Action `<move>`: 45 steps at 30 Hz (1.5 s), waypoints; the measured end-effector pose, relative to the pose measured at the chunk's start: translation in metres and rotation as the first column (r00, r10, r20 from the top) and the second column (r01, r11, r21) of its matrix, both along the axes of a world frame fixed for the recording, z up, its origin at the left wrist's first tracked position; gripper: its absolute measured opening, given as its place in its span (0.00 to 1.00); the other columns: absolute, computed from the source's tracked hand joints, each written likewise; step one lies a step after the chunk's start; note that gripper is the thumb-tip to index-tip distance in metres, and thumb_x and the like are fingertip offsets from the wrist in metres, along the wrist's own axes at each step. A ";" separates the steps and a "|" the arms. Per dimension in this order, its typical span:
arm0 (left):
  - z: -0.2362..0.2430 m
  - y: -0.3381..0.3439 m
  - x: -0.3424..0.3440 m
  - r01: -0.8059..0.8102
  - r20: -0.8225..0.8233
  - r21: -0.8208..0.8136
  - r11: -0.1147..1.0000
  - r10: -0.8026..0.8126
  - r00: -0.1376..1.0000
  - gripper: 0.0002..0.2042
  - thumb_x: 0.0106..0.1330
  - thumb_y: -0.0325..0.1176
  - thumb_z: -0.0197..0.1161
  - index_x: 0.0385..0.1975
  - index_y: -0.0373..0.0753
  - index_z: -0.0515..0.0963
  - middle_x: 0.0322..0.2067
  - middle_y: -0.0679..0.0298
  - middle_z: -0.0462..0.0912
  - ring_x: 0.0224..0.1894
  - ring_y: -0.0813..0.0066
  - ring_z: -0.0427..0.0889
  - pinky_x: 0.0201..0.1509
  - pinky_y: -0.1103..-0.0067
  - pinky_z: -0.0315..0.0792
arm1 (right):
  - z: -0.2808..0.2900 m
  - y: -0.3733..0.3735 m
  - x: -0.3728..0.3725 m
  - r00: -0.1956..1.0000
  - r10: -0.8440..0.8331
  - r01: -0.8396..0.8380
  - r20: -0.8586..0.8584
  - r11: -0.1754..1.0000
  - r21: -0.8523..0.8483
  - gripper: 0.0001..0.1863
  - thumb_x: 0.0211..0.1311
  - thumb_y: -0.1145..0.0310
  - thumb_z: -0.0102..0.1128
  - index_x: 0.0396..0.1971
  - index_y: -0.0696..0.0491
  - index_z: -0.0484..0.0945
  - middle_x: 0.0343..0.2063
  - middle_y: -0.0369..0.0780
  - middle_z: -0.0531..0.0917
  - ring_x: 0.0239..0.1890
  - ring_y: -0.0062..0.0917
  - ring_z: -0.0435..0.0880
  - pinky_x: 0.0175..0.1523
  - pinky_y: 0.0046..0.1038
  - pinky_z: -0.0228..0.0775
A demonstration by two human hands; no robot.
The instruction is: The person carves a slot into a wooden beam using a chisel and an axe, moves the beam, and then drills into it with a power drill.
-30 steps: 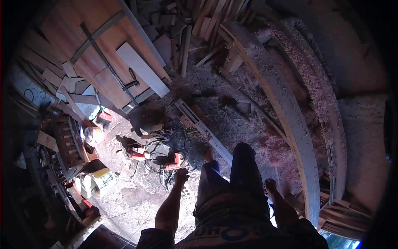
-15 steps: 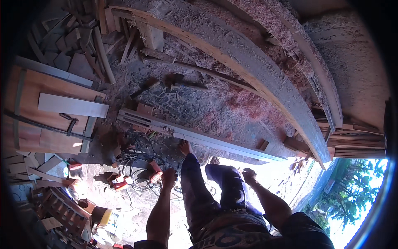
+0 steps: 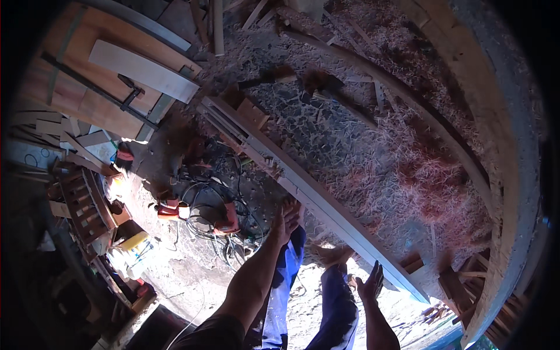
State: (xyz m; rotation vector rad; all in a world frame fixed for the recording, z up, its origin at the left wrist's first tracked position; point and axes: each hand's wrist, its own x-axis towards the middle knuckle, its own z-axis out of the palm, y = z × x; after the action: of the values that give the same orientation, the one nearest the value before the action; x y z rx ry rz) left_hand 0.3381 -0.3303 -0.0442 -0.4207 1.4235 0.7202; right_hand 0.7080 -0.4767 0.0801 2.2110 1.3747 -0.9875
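Your left hand (image 3: 286, 220) and right hand (image 3: 371, 284) both hang open-fingered and hold nothing, just beside the long pale plank (image 3: 315, 195) lying on the shavings (image 3: 408, 175). Red power tools (image 3: 224, 220) and tangled cables (image 3: 204, 204) sit left of it, a curved beam (image 3: 408, 99) beyond.

1. Seen from above: left hand (image 3: 286, 220), fingers spread, next to the near edge of a long pale plank (image 3: 309, 192) running diagonally across the ground.
2. Right hand (image 3: 371, 284) open, just beside the same plank, nearer its lower end.
3. Blue trousers (image 3: 286, 286) and bare feet (image 3: 329, 255) between the two forearms.
4. Wood shavings (image 3: 379, 146) thick beyond the plank, bounded by a curved timber (image 3: 496, 146).
5. Red power tools (image 3: 224, 220) amid tangled cables (image 3: 204, 204), left of the hands.
6. Clamped boards (image 3: 143, 70) upper left.
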 end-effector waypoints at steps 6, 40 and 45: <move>-0.157 -0.015 0.055 0.078 -0.375 0.255 0.964 0.024 0.927 0.36 0.67 0.69 0.51 0.66 0.50 0.67 0.62 0.63 0.73 0.61 0.60 0.73 0.64 0.57 0.67 | -0.104 0.027 0.024 0.972 0.229 -0.232 0.050 0.972 0.047 0.67 0.41 0.56 0.83 0.77 0.49 0.44 0.74 0.50 0.54 0.76 0.48 0.52 0.74 0.56 0.48; -0.103 0.045 0.066 -0.078 -0.468 0.340 0.937 0.241 0.850 0.41 0.56 0.49 0.78 0.62 0.30 0.66 0.50 0.56 0.79 0.52 0.65 0.80 0.57 0.66 0.77 | -0.238 0.158 0.068 0.726 -0.052 -0.120 -0.686 0.972 -0.200 0.43 0.65 0.29 0.46 0.54 0.59 0.80 0.44 0.53 0.85 0.54 0.42 0.82 0.59 0.41 0.70; -0.068 0.046 0.073 0.220 -0.822 0.173 0.960 0.017 0.569 0.34 0.54 0.40 0.79 0.56 0.28 0.70 0.45 0.56 0.78 0.45 0.64 0.79 0.54 0.67 0.76 | -0.231 0.176 0.056 0.883 -0.131 -0.144 -0.450 0.837 -0.527 0.54 0.67 0.25 0.28 0.47 0.67 0.82 0.44 0.60 0.84 0.55 0.49 0.82 0.61 0.44 0.67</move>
State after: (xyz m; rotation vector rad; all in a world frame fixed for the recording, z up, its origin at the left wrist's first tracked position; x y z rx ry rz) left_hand 0.4114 -0.2838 -0.1126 0.2791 2.1738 1.0635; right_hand 0.7644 -0.3009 -0.1514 1.5838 1.0687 -1.7514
